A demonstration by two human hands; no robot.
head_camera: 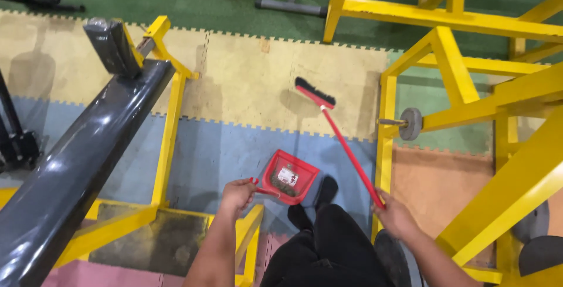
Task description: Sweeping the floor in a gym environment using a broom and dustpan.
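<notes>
Nearest the camera, the person's black-trousered legs (328,246) stand on the foam floor mats (234,146). The left hand (239,194) is clenched around the handle of a red dustpan (288,176), which lies just ahead and to the right of that hand, tilted down toward the blue mat; dark sweepings, seemingly dust and grit, sit inside. The right hand (394,215) grips the lower end of a red broom (346,146). From this hand the stick runs away up and to the left, and its black-bristled head (315,92) rests on the yellow mat, well beyond the dustpan. Yellow steel frames (463,99) flank both sides, and a grey padded bar (76,164) slants across the left.
</notes>
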